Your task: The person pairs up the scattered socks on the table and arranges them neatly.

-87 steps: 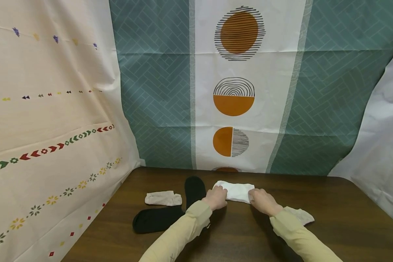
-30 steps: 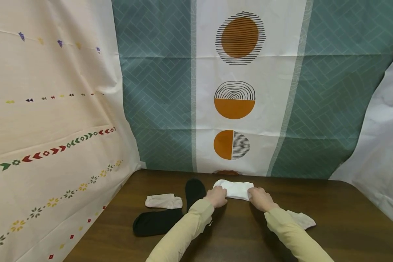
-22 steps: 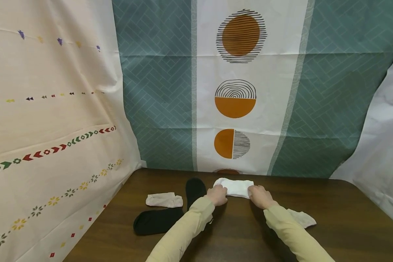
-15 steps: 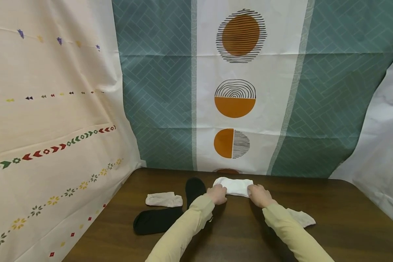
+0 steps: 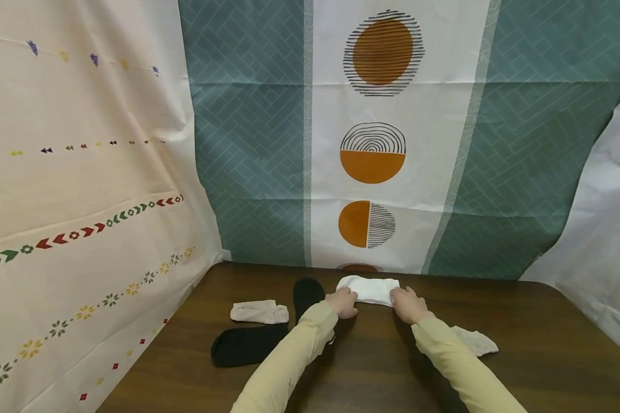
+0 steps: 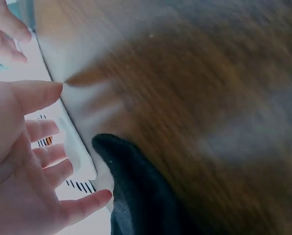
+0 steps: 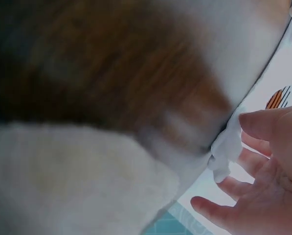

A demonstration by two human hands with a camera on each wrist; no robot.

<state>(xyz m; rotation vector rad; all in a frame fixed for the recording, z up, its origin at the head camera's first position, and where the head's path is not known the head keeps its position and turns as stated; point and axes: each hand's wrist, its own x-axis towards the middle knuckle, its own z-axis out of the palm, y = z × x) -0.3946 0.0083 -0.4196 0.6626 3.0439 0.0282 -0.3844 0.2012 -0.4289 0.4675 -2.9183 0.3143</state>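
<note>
A white sock (image 5: 374, 290) lies flat and sideways near the back of the table, between the two hands. The left hand (image 5: 343, 302) touches its left end; in the left wrist view the left hand's fingers (image 6: 48, 154) are loosely spread, with the thumb apart from them. At the sock's right end rests the right hand (image 5: 409, 304), its fingers (image 7: 253, 159) relaxed against the sock's crumpled end (image 7: 226, 152) in the right wrist view. A black sock (image 5: 307, 295) lies just left of the left hand, partly hidden by that arm.
Left on the brown table (image 5: 372, 367) are an off-white sock (image 5: 260, 312) and another black sock (image 5: 248, 345). A light sock (image 5: 476, 341) lies partly behind the right sleeve (image 5: 454, 355). A patterned cloth (image 5: 268, 143) hangs beyond the back edge.
Since the earliest frame, the white sock and both hands have shifted slightly toward the table's back edge. Over the last half second they hardly move against the table. The other socks stay put.
</note>
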